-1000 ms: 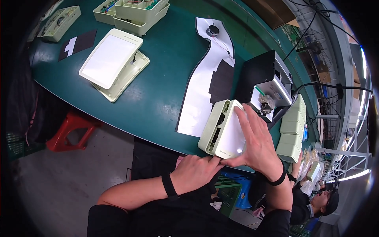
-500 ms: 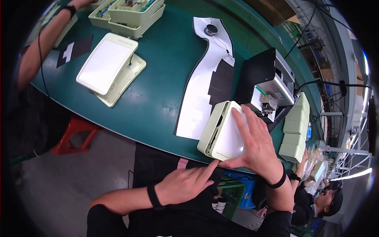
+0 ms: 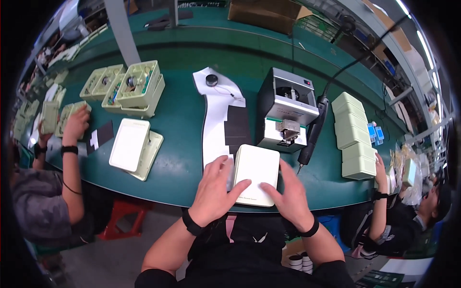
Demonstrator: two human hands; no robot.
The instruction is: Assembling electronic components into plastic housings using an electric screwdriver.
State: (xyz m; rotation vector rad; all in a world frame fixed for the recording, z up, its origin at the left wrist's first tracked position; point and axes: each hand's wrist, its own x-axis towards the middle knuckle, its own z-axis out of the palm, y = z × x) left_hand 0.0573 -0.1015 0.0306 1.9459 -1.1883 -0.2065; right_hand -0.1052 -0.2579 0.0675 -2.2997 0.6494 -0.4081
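Left hand (image 3: 216, 188) is up from below the table edge since the earlier frame; the cream device (image 3: 258, 170), previously angled with a side gap showing, now faces the camera, and the whole scene is turned in view. The device sits at lower centre of the frame, at the near edge of the green table (image 3: 182, 149). Both hands are spread around it: the left thumb and the thumb of the right hand (image 3: 292, 194) lie over its lower face, fingers along the sides. Finger pressure cannot be told.

Below the edge, grey floor (image 3: 163, 235) and a red stool (image 3: 122, 218) show at lower left. The tabletop is smooth and faintly reflective. On it, beyond the device, lies a white sheet (image 3: 213, 125) with black pieces, bearing a round black speaker (image 3: 211, 80). A grey-and-black machine (image 3: 288, 108) stands right of centre. Stacked cream boxes (image 3: 353, 129) are at right, near a co-worker (image 3: 408, 225). At left, another worker's hand (image 3: 77, 122) is at cream housings. An open cardboard box (image 3: 264, 14) occupies the top centre.
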